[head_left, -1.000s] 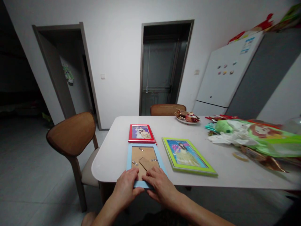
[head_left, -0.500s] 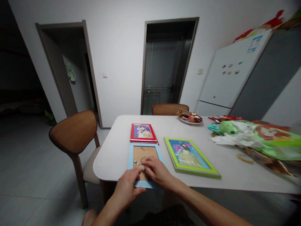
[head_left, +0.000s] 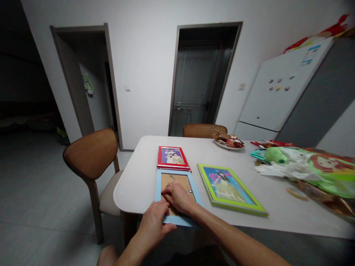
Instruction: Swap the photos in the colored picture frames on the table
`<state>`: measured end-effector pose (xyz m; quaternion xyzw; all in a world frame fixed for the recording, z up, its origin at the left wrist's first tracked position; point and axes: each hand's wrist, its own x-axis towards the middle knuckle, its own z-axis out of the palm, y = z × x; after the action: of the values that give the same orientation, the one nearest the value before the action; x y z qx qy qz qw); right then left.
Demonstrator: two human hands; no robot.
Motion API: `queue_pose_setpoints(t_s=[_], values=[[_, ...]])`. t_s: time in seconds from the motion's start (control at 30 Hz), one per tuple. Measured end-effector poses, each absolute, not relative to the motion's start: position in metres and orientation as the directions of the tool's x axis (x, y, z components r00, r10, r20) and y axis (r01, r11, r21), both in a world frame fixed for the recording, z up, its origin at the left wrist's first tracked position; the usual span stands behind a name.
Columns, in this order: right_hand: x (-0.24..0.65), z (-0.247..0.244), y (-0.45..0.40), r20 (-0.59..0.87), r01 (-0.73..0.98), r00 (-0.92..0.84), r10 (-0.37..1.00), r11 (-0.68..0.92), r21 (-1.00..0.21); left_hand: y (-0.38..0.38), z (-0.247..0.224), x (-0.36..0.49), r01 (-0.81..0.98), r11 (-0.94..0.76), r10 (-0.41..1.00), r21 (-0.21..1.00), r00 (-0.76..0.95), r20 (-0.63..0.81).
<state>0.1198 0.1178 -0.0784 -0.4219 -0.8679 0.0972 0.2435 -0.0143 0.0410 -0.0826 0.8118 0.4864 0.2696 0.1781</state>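
Note:
A light blue picture frame (head_left: pixel 196 192) lies face down at the table's front edge, its brown backing board (head_left: pixel 181 180) up. My left hand (head_left: pixel 156 218) grips its near left corner, fingertips on the backing and thumb by the front edge. My right hand (head_left: pixel 179 196) is closed over the backing's left side, fingertips pressed together where a metal clip was visible earlier; what they pinch is hidden. Other metal clips show at the top (head_left: pixel 172 177) and right. Touching the far edge is a red frame (head_left: pixel 159 158) with a photo. To the right lies a lime green frame (head_left: pixel 203 177), photo up.
Farther right on the white table (head_left: pixel 133 173) are a plate (head_left: pixel 235 148) of wrapped items, green packaging with white tissue (head_left: pixel 296 162), and a tape roll (head_left: pixel 297 194). Wooden chairs stand at the left (head_left: pixel 93 151) and far side (head_left: pixel 204 130). A fridge (head_left: pixel 285 85) is beyond.
My right hand has shifted left across the backing, now covering the left clip and uncovering the right one. My left hand keeps its place on the corner. The view has turned slightly left.

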Motion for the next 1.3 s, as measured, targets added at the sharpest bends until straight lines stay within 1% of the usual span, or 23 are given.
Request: queue_pose_setpoints(t_s=[0.1,0.17,0.23,0.3,0.43,0.5,0.6,0.73,0.97,1.3], values=[[0.121,-0.078,0.12,0.324,0.664,-0.475,0.818,0.575,-0.478,0.039,-0.082,-0.014,0.685,-0.465,0.885,0.56,0.38,0.27],[0.124,-0.078,0.127,0.302,0.716,-0.363,0.881,0.471,-0.516,0.036,-0.081,-0.014,0.678,-0.465,0.884,0.569,0.381,0.27],[0.128,-0.078,0.137,0.288,0.796,-0.227,0.93,0.347,-0.495,0.032,-0.079,-0.014,0.676,-0.458,0.888,0.578,0.377,0.262],[0.133,-0.079,0.149,0.284,0.853,-0.13,0.95,0.253,-0.457,0.028,-0.078,-0.014,0.678,-0.445,0.894,0.586,0.37,0.251],[0.141,-0.083,0.169,0.282,0.894,-0.007,0.959,0.132,-0.427,0.026,-0.076,-0.012,0.685,-0.43,0.901,0.588,0.369,0.23],[0.143,-0.085,0.175,0.285,0.905,0.026,0.958,0.099,-0.414,0.025,-0.076,-0.012,0.69,-0.427,0.903,0.585,0.361,0.233],[0.145,-0.088,0.178,0.297,0.911,0.033,0.954,0.093,-0.401,0.025,-0.075,-0.011,0.695,-0.421,0.906,0.583,0.348,0.24],[0.147,-0.089,0.176,0.321,0.907,0.008,0.947,0.128,-0.4,0.024,-0.077,-0.011,0.697,-0.419,0.907,0.582,0.351,0.233],[0.144,-0.088,0.174,0.316,0.876,-0.133,0.939,0.261,-0.407,0.024,-0.078,-0.011,0.696,-0.425,0.904,0.579,0.355,0.238],[0.144,-0.087,0.184,0.282,0.888,-0.057,0.958,0.178,-0.424,0.022,-0.076,-0.01,0.705,-0.424,0.905,0.569,0.355,0.235]])
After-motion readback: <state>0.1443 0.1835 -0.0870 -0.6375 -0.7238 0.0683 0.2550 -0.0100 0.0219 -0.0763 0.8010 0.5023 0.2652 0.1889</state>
